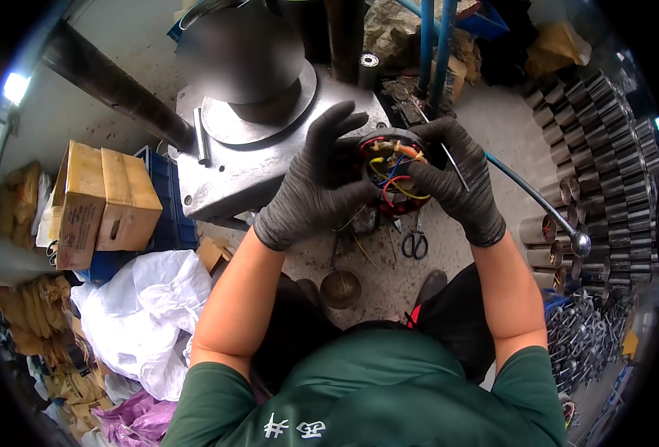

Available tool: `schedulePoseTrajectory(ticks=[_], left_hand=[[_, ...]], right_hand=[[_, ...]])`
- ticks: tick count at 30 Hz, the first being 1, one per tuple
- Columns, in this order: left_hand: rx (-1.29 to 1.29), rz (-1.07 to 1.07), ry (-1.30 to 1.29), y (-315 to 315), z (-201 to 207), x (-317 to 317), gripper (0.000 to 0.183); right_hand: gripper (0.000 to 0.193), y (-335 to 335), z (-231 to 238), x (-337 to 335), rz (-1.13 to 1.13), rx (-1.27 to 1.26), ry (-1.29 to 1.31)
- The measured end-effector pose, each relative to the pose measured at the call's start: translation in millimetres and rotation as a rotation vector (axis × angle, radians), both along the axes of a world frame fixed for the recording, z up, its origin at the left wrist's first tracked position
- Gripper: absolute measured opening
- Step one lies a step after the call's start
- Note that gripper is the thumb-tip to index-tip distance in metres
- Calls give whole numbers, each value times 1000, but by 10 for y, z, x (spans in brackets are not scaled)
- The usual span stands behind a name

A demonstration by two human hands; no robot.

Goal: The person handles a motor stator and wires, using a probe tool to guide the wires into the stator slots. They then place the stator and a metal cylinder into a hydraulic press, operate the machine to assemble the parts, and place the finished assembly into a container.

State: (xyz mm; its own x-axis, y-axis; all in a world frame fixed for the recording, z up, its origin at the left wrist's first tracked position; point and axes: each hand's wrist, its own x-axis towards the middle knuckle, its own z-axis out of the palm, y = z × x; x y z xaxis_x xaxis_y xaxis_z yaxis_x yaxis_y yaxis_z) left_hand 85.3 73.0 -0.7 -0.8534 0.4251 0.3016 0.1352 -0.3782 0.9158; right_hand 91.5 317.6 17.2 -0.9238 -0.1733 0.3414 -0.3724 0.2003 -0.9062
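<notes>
A motor stator [394, 208], a ring with red windings and loose yellow, red and blue wires, is held up between my two dark-gloved hands. My left hand [318, 175] is closed on its left side, thumb in front and an upper finger raised off it. My right hand [456, 179] grips the right side, its thumb among the wires. A thin metal rod [451, 158] lies across the right glove; whether the fingers clasp it too I cannot tell. The stator's far side is hidden.
Ahead stands a steel press table [247, 175] with a round plate and a short metal bar [201, 136]. A ball-ended lever [581, 243] reaches in from the right. Stacked metal cylinders [605, 171] line the right side. Scissors [415, 244] lie on the floor; cardboard boxes [124, 201] stand left.
</notes>
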Motion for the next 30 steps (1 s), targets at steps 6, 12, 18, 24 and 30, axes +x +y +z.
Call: schedulePoseTrajectory(ticks=[6, 12, 18, 24, 30], left_hand=[[-374, -95, 38, 98, -61, -90, 74], [-368, 77, -297, 119, -186, -87, 47], [211, 201, -566, 62, -44, -64, 36], [447, 237, -783, 72, -195, -124, 37], [516, 309, -815, 70, -152, -75, 39]], right_hand=[[49, -41, -19, -69, 149, 229, 234], [45, -117, 189, -93, 85, 278, 333], [39, 69, 44, 20, 32, -483, 151], [32, -362, -176, 360, 119, -391, 112], [25, -508, -237, 382, 91, -308, -44]])
